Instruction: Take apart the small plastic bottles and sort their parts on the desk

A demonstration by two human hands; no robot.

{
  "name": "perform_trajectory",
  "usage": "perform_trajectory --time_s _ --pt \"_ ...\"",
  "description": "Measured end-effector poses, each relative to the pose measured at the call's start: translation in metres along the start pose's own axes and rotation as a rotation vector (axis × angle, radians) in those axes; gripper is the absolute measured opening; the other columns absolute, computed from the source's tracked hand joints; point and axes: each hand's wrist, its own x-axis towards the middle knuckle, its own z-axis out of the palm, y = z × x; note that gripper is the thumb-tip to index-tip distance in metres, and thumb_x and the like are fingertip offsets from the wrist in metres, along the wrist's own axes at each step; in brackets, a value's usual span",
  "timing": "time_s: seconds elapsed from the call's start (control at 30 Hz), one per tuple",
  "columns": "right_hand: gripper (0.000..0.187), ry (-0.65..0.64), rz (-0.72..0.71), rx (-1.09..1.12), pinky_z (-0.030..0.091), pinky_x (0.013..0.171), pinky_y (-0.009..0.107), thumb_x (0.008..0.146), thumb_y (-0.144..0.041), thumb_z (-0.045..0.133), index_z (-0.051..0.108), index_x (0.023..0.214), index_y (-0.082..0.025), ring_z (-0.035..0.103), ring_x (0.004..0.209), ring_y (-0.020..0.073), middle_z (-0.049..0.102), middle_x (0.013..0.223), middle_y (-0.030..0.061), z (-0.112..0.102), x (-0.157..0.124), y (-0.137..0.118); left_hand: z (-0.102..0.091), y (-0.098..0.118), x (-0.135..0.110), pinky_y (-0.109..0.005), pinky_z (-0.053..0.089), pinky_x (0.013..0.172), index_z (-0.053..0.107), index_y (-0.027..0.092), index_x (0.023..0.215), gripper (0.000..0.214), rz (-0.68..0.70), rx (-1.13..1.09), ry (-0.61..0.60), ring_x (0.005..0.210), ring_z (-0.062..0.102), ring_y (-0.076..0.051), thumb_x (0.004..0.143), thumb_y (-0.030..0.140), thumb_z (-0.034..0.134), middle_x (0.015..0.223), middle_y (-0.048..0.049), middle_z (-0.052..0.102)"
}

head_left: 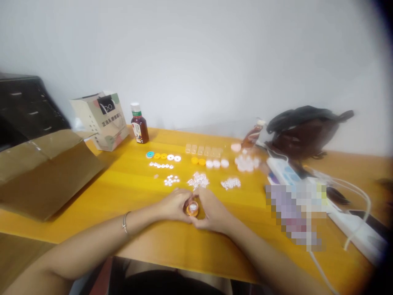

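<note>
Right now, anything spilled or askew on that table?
Only the tilted bottle by the dark bag: it leans over, while the brown bottle stands upright. No spill visible; left hand and right hand hold the orange round piece.

- The open brown cardboard box [46, 172] lies on the left end of the yellow wooden table [129, 192].
- The printed paper bag [104, 121] stands behind it, with the dark glass bottle [139, 125] just to its right.
- The row of small round plastic rings [163, 156] lies mid-table. The heap of tiny white plastic pieces [198, 180] lies nearer, to the right.
- The left hand [175, 205] and right hand [211, 211] meet nearest, around the small orange round cap [193, 209].
- The white plastic power strip [284, 171] lies right, before the dark cloth bag [302, 129].
</note>
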Motion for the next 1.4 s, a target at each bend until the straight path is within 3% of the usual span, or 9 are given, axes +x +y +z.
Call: perform_trajectory --time_s 0.23,0.5,0.63,0.73,0.83,0.97,1.17,1.3,1.4 --pt "0.029 0.031 0.273 -0.052 0.035 0.053 0.024 0.072 -0.039 0.060 0.041 0.083 -0.021 0.054 0.058 0.0162 0.056 0.067 -0.0006 0.020 -0.003 -0.001 0.004 0.001 0.000 -0.023 0.031 0.062 0.044 0.017 0.069 0.031 0.003 0.000 0.010 0.065 0.047 -0.012 0.055 0.031 0.069 0.068 0.0036 0.051" --pt "0.037 0.058 -0.035 0.065 0.041 0.078 0.033 0.063 -0.016 0.056 0.042 0.097 -0.019 0.053 0.091 0.0212 0.054 0.100 0.0082 0.006 -0.005 -0.006 -0.004 0.005 0.002 -0.023 0.032 0.062 0.049 0.017 0.074 0.028 0.005 -0.055 -0.034 0.066 0.049 -0.013 0.059 0.032 0.067 0.072 0.0021 0.054" --pt "0.048 0.131 0.114 0.019 0.042 0.070 0.033 0.062 -0.037 0.069 0.041 0.096 -0.018 0.055 0.082 0.0221 0.056 0.090 0.0074 0.013 -0.004 -0.001 -0.001 0.001 0.001 -0.023 0.031 0.059 0.046 0.016 0.068 0.035 -0.038 -0.006 -0.016 0.062 0.046 -0.013 0.055 0.037 0.071 0.067 0.0018 0.051" --pt "0.040 0.076 0.203 0.010 0.041 0.065 0.030 0.065 -0.041 0.067 0.043 0.090 -0.019 0.055 0.073 0.0195 0.059 0.081 0.0042 0.018 -0.003 0.001 -0.001 0.002 0.001 -0.023 0.032 0.061 0.047 0.016 0.069 0.032 -0.024 -0.008 -0.020 0.064 0.046 -0.013 0.057 0.035 0.069 0.068 0.0018 0.052" --pt "0.025 0.034 0.140 0.018 0.041 0.067 0.030 0.070 -0.027 0.059 0.045 0.088 -0.020 0.055 0.074 0.0184 0.059 0.082 0.0037 0.016 -0.003 0.000 -0.003 0.004 0.001 -0.022 0.032 0.063 0.051 0.017 0.076 0.025 0.019 -0.037 -0.053 0.066 0.048 -0.012 0.060 0.029 0.066 0.072 0.0025 0.054" --pt "0.039 0.075 -0.014 0.009 0.041 0.077 0.034 0.064 -0.020 0.057 0.042 0.100 -0.018 0.053 0.088 0.0213 0.055 0.097 0.0078 0.009 -0.005 -0.002 -0.004 0.003 0.001 -0.022 0.031 0.060 0.050 0.017 0.077 0.030 0.005 -0.031 -0.039 0.064 0.046 -0.012 0.059 0.032 0.068 0.071 0.0026 0.053" --pt "0.052 0.169 0.133 -0.058 0.042 0.067 0.032 0.058 -0.041 0.071 0.041 0.093 -0.019 0.056 0.076 0.0222 0.057 0.083 0.0057 0.018 -0.005 0.002 -0.001 0.000 0.000 -0.023 0.030 0.058 0.045 0.016 0.067 0.038 -0.047 -0.005 -0.015 0.062 0.044 -0.012 0.055 0.039 0.072 0.067 0.0020 0.051" --pt "0.027 0.091 0.160 -0.032 0.041 0.064 0.030 0.068 -0.027 0.060 0.043 0.087 -0.019 0.055 0.070 0.0186 0.058 0.077 0.0031 0.017 -0.004 -0.001 -0.003 0.003 0.002 -0.023 0.032 0.061 0.047 0.017 0.070 0.028 -0.008 -0.028 -0.038 0.064 0.046 -0.012 0.058 0.030 0.069 0.069 0.0025 0.052" --pt "0.033 0.046 0.054 -0.027 0.041 0.069 0.031 0.063 -0.019 0.057 0.043 0.092 -0.019 0.055 0.079 0.0198 0.057 0.088 0.0055 0.011 -0.004 -0.005 -0.004 0.004 0.002 -0.023 0.032 0.062 0.049 0.017 0.073 0.028 -0.002 -0.035 -0.045 0.065 0.047 -0.012 0.058 0.031 0.068 0.070 0.0027 0.052"
